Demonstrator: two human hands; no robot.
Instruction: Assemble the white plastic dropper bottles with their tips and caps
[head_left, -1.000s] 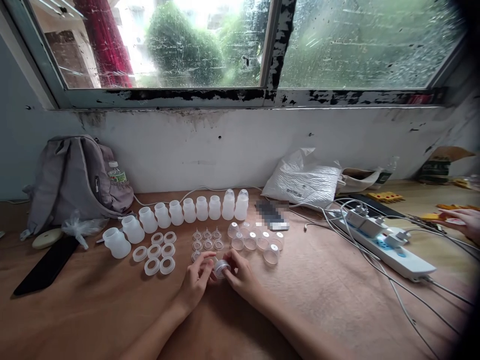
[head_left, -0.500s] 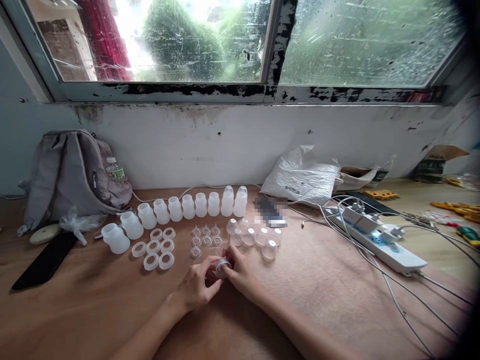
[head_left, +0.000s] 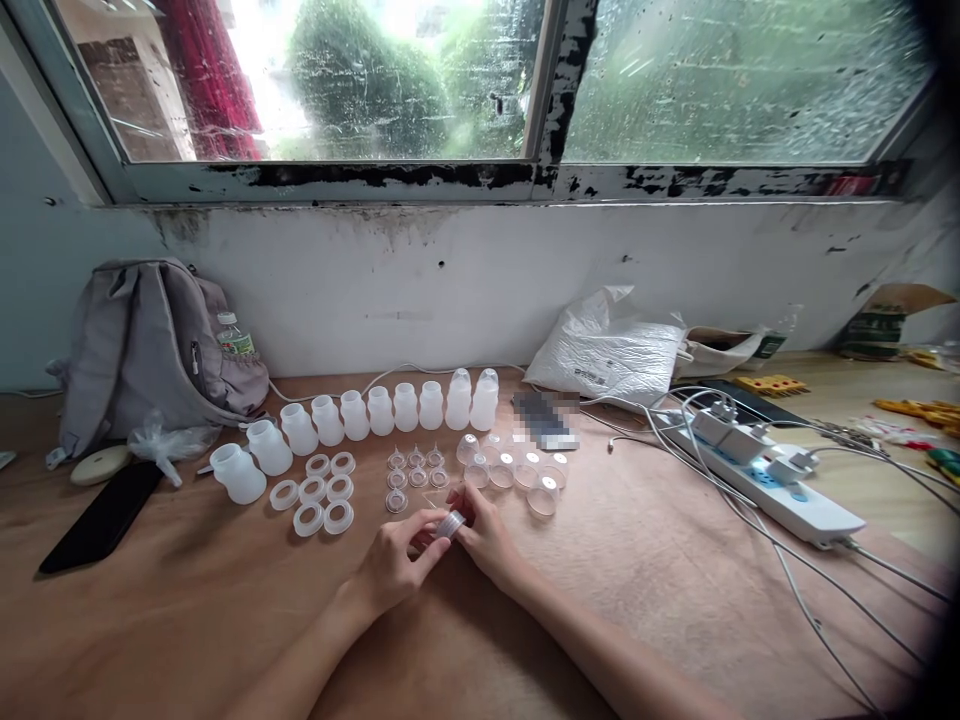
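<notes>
Between my left hand point(head_left: 397, 560) and my right hand point(head_left: 484, 530) is a translucent baby bottle collar ring point(head_left: 451, 524), tilted so its ribbed side shows. Fingers of both hands are closed on it; what lies inside the ring is hidden. Just beyond my hands sit several clear bottle nipples point(head_left: 417, 478). To their left lie several loose collar rings point(head_left: 308, 519), and on the right are several clear dome caps point(head_left: 542, 497). Behind them runs a row of frosted bottles point(head_left: 299, 430); the two at the right end point(head_left: 484, 402) wear clear caps.
A grey backpack point(head_left: 150, 345), a plastic bag point(head_left: 169, 440) and a black phone-like slab point(head_left: 101, 520) are at left. A silver pouch point(head_left: 611, 345) leans on the wall. The white power strip point(head_left: 795, 505) trails several cables at right. A blurred-out item point(head_left: 544, 415) lies behind the caps.
The collar ring has turned in my fingers, so its ribbed side now shows more. Both hands stay together on it; the view has shifted slightly.
</notes>
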